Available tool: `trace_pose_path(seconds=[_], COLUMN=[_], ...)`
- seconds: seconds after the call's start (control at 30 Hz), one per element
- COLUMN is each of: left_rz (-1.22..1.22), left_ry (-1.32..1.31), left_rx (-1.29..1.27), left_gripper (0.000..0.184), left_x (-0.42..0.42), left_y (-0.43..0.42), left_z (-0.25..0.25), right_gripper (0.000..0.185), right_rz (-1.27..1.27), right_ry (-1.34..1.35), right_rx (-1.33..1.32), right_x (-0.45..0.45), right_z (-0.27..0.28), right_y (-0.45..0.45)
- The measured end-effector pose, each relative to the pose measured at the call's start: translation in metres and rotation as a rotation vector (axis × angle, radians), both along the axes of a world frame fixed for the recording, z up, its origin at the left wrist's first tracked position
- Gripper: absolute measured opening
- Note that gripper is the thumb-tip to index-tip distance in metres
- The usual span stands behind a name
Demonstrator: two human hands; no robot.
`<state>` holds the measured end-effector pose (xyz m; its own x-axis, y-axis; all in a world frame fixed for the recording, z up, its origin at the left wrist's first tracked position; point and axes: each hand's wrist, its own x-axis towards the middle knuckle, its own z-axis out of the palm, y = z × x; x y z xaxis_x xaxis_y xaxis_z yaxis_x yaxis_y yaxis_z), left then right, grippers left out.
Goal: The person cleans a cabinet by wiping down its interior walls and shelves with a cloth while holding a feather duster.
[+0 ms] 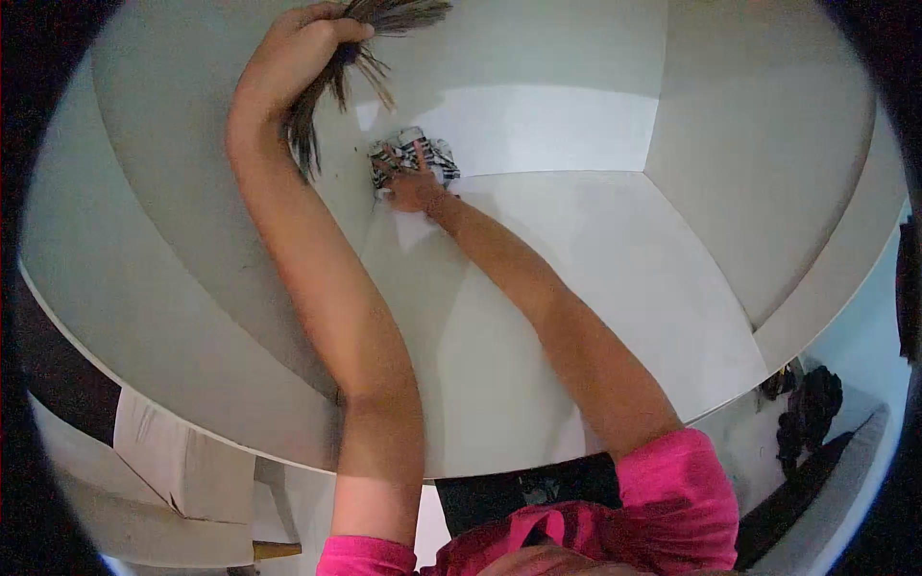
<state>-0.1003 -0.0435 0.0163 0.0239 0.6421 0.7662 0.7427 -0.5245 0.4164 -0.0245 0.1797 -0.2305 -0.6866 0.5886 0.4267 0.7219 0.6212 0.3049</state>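
Observation:
My left hand is raised at the top left, its fingers wrapped round a bundle of dark brown bristles. The strands look like those of a hand broom or duster, fanning out to both sides of my grip; any handle is hidden or out of frame. Deeper in the white compartment, my right hand presses on a crumpled black-and-white patterned cloth. That cloth sits in the back left corner, where the walls meet the bottom panel. Some of my right fingers are spread over the cloth, partly lost in its folds.
White panels enclose both arms, with side walls left and right and a front edge close to my body. Outside stand a pale box-like piece at lower left and dark items at lower right.

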Motion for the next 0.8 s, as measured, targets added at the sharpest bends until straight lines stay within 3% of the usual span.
trace_pose_path(seconds=[0.07, 0.2, 0.3, 0.4, 0.5, 0.57, 0.8], left_rz=[-0.112, -0.113, 0.009, -0.192, -0.131, -0.219, -0.313], left_ry=[0.024, -0.007, -0.089, 0.006, -0.148, -0.035, -0.150], left_rx=[-0.048, -0.037, 0.032, -0.088, 0.119, 0.074, 0.104], left_gripper=[0.042, 0.044, 0.045, 0.047, 0.039, 0.043, 0.042], left_x=[0.002, 0.012, 0.014, 0.009, 0.020, 0.013, 0.055], left_y=[0.002, -0.010, -0.011, -0.003, -0.008, -0.002, -0.004], left_z=[0.001, 0.000, 0.000, 0.003, -0.003, 0.008, 0.023], right_gripper=[0.056, 0.058, 0.053, 0.042, 0.047, 0.049, 0.053], right_rz=[-0.012, 0.066, -0.029, 0.038, -0.017, -0.025, -0.048], right_ry=[0.040, 0.195, 0.038, 0.092, -0.011, 0.052, 0.096], right_rx=[0.047, 0.059, 0.054, -0.016, 0.119, -0.099, -0.145], right_x=[0.000, 0.002, 0.004, 0.006, 0.000, 0.002, -0.008], right_z=[0.001, 0.003, 0.009, 0.001, -0.004, 0.018, 0.016], right_y=[-0.008, -0.015, -0.019, -0.012, -0.002, -0.029, -0.021])
